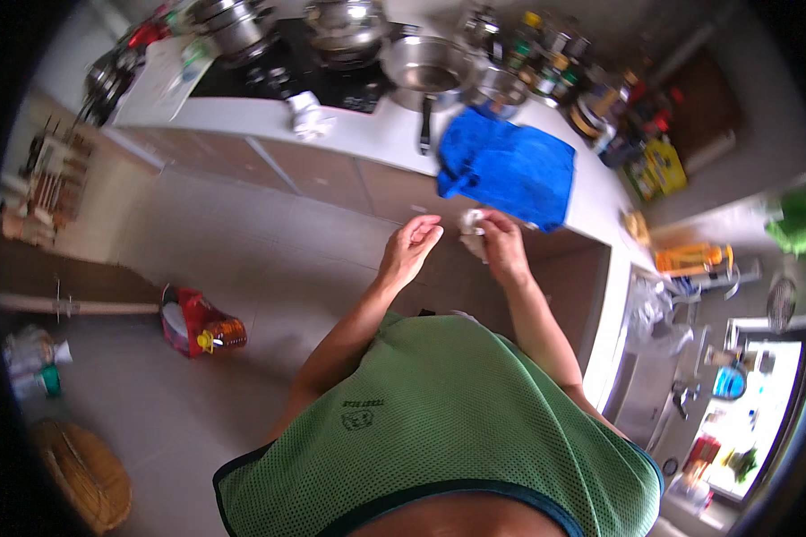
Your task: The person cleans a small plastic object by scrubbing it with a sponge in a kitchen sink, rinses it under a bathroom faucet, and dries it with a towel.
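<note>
My right hand point(507, 250) grips a crumpled white tissue or cloth point(472, 231) in front of the counter's edge; the picture does not settle which it is. To its left, my left hand point(406, 254) is held in the air with nothing in it, its fingers slightly curled and the thumb apart. Just beyond my right hand, a blue cloth point(510, 168) lies spread on the white countertop point(376, 141), one side hanging at the front edge. A steel frying pan point(426, 67) with a black handle stands behind, and a second crumpled white cloth or tissue point(311, 115) lies near the hob.
Pots point(346, 30) stand on the black hob point(285, 74). Several bottles point(551, 74) crowd the back corner. The sink point(635, 389) is at the right. On the floor at left are a red bag point(195, 315), an oil bottle point(223, 333) and a round woven object point(84, 476).
</note>
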Available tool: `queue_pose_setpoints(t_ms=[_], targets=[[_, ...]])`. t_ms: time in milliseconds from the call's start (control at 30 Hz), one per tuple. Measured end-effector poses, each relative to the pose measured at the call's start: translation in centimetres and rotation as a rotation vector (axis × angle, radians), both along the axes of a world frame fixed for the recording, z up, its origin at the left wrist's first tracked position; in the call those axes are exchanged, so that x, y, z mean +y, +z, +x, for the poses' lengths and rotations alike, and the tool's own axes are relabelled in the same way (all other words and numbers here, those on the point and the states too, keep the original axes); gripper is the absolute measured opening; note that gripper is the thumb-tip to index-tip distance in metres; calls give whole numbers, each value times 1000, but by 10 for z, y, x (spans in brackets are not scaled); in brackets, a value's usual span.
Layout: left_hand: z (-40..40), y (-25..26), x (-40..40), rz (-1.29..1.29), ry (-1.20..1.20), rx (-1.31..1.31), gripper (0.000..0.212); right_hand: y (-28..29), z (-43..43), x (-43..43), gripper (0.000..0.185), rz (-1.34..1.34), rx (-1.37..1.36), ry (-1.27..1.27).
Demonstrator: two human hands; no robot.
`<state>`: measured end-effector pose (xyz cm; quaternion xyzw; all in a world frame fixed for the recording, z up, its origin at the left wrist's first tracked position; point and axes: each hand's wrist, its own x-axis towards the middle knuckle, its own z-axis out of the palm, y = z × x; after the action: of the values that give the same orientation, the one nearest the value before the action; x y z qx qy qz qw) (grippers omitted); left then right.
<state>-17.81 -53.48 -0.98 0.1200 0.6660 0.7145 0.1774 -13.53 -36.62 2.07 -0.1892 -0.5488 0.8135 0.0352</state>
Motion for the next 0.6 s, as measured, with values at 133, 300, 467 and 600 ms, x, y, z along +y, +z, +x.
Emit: queue_pose_setpoints(t_ms=[133,300,467,600], targets=[[-23,32,-98,105,191,-26,24,-10,-75,-119,16,-61,41,284],[-40,24,-210,0,477,-69,26,8,-122,-240,15,27,14,624],[-51,14,-275,50,742,-74,25,5,-154,-323,15,-102,-37,869],[-74,20,-321,-83,854,-151,24,0,-196,-371,18,27,-95,1033]])
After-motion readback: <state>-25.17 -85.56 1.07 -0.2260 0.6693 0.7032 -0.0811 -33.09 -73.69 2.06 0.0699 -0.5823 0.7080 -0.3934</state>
